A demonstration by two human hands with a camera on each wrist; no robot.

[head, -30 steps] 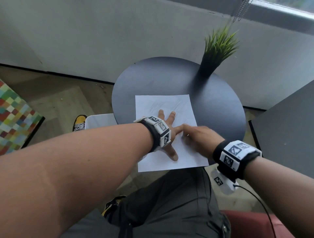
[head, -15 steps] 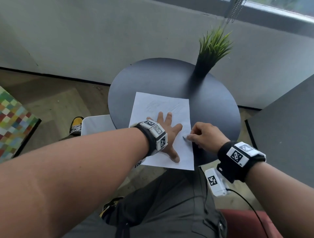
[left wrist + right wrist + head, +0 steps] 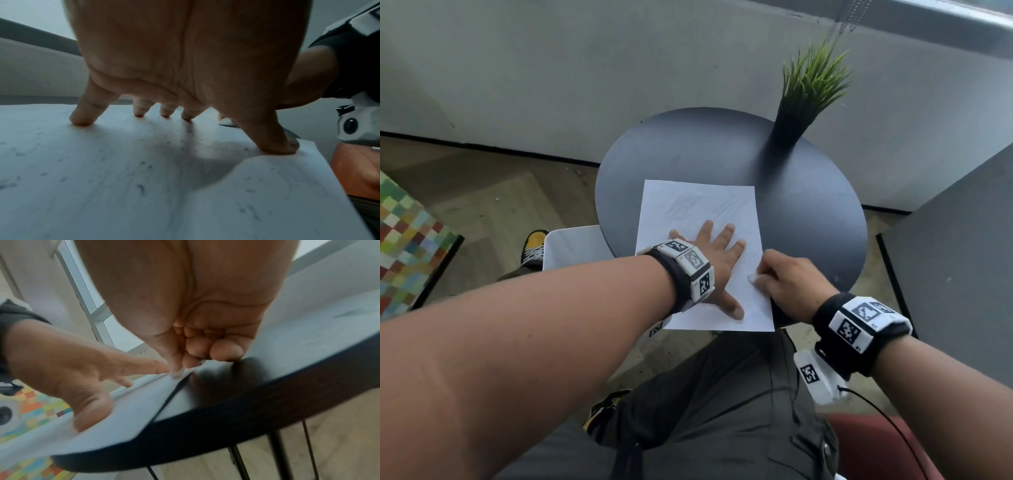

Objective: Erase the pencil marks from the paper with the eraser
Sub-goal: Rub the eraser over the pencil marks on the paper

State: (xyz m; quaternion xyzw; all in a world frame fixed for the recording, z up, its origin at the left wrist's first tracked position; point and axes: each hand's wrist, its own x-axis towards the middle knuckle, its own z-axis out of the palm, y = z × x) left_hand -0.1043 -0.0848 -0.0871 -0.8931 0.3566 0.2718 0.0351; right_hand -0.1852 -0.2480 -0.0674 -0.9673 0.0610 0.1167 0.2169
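A white sheet of paper (image 3: 698, 212) lies on the round black table (image 3: 811, 219), with faint pencil marks in its far half. Its near edge hangs over the table rim. My left hand (image 3: 717, 260) presses flat on the sheet with fingers spread (image 3: 82, 116). Dark eraser crumbs dot the paper (image 3: 144, 178). My right hand (image 3: 770, 277) has curled fingers and pinches a small white eraser (image 3: 753, 278) against the paper's right edge, just right of my left index finger. In the right wrist view the eraser (image 3: 176, 372) touches the sheet (image 3: 133, 405) at its edge.
A black pot of green grass (image 3: 808, 96) stands at the table's far right. A grey surface (image 3: 955, 260) lies to the right and a white stool (image 3: 575, 246) to the left. A chequered rug (image 3: 407, 240) covers the floor on the left.
My right hand with the eraser has drawn away from my left index fingertip to the paper's right edge. The left hand stays pressed on the sheet.
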